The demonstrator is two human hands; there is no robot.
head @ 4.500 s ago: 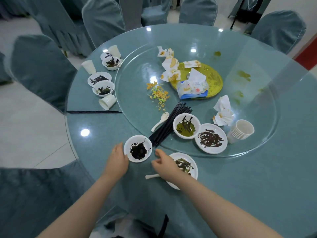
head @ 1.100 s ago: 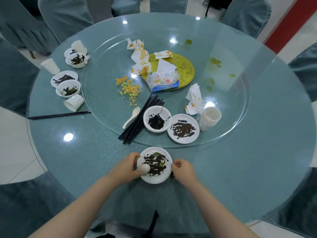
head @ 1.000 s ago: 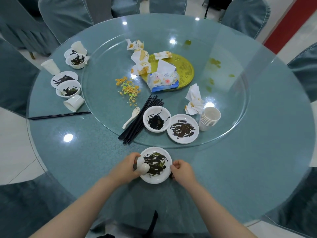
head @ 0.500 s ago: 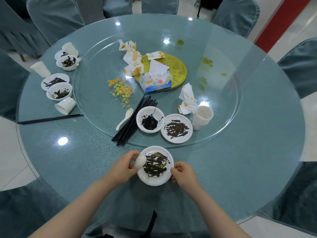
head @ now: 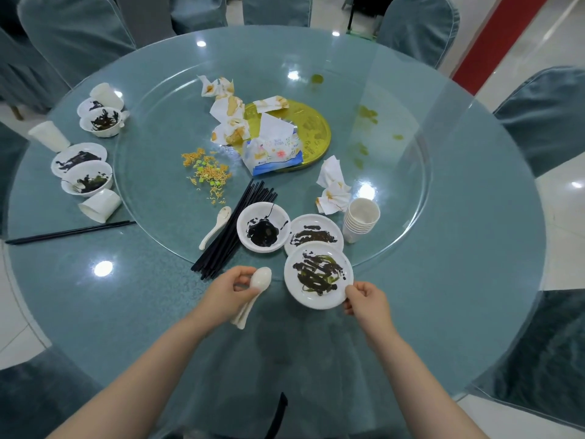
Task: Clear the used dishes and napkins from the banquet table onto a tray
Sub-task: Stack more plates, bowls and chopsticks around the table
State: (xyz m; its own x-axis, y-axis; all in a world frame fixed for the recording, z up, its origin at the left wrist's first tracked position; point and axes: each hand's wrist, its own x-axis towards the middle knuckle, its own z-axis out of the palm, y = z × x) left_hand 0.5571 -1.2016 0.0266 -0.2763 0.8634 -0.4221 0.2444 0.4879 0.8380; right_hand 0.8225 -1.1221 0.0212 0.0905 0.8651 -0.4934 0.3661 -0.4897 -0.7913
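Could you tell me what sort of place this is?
Probably a restaurant banquet room: a big round table with a glass lazy Susan, fabric-covered chairs around it, and used dishes and napkins left after a meal.

Right hand (head: 367, 301) lifted plate (head: 318, 275) toward turntable — spoon (head: 258, 286) drawn clear.
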